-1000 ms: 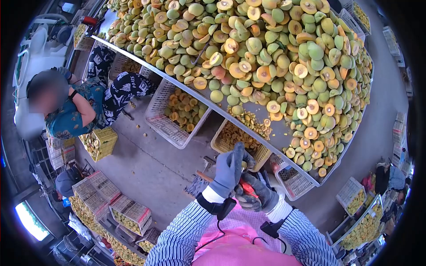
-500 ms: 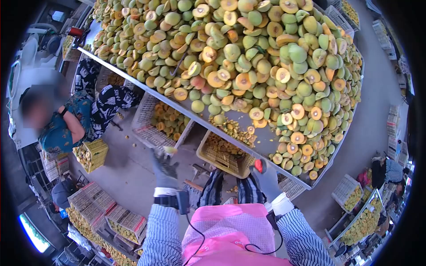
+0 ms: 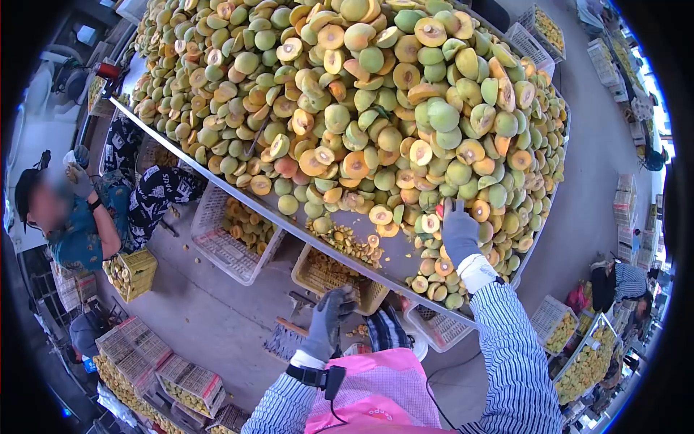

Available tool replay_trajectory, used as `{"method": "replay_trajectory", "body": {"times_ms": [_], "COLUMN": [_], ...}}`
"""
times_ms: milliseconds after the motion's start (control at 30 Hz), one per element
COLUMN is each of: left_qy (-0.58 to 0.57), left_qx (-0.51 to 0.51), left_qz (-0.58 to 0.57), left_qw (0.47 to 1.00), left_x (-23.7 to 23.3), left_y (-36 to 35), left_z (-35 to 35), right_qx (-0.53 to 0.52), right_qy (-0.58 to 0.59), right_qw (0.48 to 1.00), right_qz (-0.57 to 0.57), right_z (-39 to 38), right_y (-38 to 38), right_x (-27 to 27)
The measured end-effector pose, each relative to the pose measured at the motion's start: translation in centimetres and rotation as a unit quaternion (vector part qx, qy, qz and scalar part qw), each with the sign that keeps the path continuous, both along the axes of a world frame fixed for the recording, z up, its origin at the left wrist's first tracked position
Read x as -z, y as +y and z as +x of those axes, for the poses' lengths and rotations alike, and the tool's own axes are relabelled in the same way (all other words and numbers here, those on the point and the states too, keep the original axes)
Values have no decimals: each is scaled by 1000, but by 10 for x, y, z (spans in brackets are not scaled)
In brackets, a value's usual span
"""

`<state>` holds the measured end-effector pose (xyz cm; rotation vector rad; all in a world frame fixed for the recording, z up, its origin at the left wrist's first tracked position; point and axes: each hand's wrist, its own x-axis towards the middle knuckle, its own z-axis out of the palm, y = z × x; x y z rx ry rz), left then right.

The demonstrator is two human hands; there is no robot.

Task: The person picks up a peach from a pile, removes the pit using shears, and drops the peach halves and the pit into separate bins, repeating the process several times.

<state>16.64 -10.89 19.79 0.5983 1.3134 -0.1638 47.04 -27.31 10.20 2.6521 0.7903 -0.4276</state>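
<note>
Green and orange fruit, many of them cut in half [image 3: 354, 165], are heaped on a metal table [image 3: 347, 224]. My right hand [image 3: 460, 230], in a grey glove, reaches onto the heap near its front right part. Its fingers touch the fruit, and something small and red shows beside the fingertips; what it grips is hidden. My left hand [image 3: 332, 315], gloved too, is raised off the table's front edge, above a yellow basket [image 3: 307, 277], with its fingers curled together. Whether anything is inside them cannot be made out. Small fruit pieces [image 3: 347, 242] lie near the table edge.
Under the table edge stand a white crate of fruit [image 3: 210, 242] and another white crate [image 3: 441, 327]. A person [image 3: 90, 224] sits at the left beside a yellow crate [image 3: 131, 275]. Stacked crates [image 3: 134, 343] stand lower left, and more crates [image 3: 551, 318] at the right.
My right hand has moved up and forward onto the heap. My left hand has moved right and down, and the fruit piece near it is out of sight. The seated person's hands have risen.
</note>
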Motion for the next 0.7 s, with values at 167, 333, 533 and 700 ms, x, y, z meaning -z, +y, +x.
{"method": "replay_trajectory", "body": {"times_ms": [167,333,533,700], "left_qy": [-99,-147,-145,-136], "left_qx": [40,57,86,32], "left_qz": [-11,-4,-7,-41], "left_qw": [994,988,986,989], "left_x": [-8,-5,11,-2], "left_y": [-24,-14,-32,-33], "left_z": [28,55,79,76], "right_qx": [-73,139,215,222], "right_qy": [46,142,75,120], "right_qw": [996,929,955,869], "right_qz": [-7,311,192,426], "right_z": [11,13,-11,-23], "right_y": [-16,-31,9,3], "right_x": [-12,-19,-14,-30]}}
